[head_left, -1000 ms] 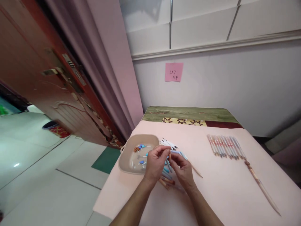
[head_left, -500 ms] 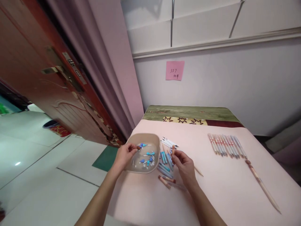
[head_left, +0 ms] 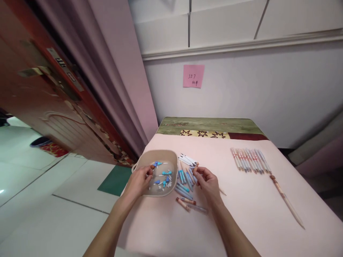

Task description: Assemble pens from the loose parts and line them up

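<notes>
My left hand (head_left: 139, 179) is over the left side of a beige plastic basin (head_left: 173, 157), its thumb and fingers pinched on a small brown piece (head_left: 152, 166). Small blue pieces (head_left: 166, 172) and slim white pieces lie on the basin's bottom. To the right of the basin, my right hand (head_left: 208, 182) is closed on a short brown pen part (head_left: 196, 166), partly hidden by the fingers. Under and beside that hand lie blue pen barrels (head_left: 182, 188), brown-and-tan pen barrels (head_left: 183, 204) and a greyish clear tube (head_left: 198, 208). White refills with dark tips (head_left: 188, 159) are fanned out behind them.
A row of pale pens (head_left: 250, 160) lies at the right of the pink-covered table (head_left: 241, 221). A long pencil-shaped stick (head_left: 288, 201) slants toward the front right. A pink note (head_left: 193, 76) is on the wall; a red-brown door (head_left: 61, 103) stands left.
The view has turned slightly to the right. The brown part in my right hand has gone from upright to tilted. My left hand remains over the basin.
</notes>
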Tool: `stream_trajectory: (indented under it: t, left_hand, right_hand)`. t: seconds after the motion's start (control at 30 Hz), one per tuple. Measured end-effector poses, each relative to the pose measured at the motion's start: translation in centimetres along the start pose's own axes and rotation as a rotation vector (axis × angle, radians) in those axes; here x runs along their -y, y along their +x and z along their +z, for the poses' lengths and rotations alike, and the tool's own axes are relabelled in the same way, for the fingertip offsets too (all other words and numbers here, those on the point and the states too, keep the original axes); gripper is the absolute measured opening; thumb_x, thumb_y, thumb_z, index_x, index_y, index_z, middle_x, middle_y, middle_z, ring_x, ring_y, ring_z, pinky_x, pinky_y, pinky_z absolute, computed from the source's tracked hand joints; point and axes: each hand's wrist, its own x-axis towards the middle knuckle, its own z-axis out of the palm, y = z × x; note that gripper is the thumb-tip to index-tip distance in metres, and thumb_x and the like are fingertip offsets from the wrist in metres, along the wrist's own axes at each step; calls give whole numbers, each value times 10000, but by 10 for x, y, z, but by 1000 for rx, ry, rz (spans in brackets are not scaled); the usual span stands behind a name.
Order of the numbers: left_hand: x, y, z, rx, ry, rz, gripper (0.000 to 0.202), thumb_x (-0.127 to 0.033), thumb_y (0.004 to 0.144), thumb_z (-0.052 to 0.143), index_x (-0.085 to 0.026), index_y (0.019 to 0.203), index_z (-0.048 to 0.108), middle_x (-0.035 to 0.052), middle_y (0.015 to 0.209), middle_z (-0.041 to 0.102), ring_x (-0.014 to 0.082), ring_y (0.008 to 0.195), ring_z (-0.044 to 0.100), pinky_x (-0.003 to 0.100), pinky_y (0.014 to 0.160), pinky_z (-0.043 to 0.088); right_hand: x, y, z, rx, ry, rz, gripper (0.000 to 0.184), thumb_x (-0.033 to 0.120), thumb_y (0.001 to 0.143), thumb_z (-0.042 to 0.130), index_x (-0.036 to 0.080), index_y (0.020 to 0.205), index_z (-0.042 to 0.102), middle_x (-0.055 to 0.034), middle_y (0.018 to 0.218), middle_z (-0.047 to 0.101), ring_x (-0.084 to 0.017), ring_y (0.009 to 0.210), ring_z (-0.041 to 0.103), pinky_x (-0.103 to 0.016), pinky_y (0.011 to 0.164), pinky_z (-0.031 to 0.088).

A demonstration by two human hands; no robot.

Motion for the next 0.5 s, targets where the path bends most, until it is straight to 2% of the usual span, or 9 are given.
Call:
stream_trajectory:
  t: [0.07,0.23,0.5]
  left_hand:
    - [7,0,-3,38,97,8,132,-173,744,498,-211,704,618,32,795,659,187,756,584,266,667,369]
    - [15,1,-4,153,267,-7,179,-105,695,494,-208,699,640,63,822,663,223,848,594,276,712,387]
    - [10,8,4,192,284,-15,133,-85,595,567,-192,597,646,102,803,681,272,903,609,340,841,401]
  right_hand:
    - [-2,0,0,-7,-33,-34,302,431,742,721,179,906,692,-16,767,672,-89,517,478,-217,473,405]
    - [-8,0,2,42,23,-12,279,420,762,709,184,910,688,-18,788,673,-104,557,510,-231,517,443]
    - [-11,0,3,8,40,-16,299,431,748,718,174,898,688,-28,793,671,-104,551,497,-230,505,422]
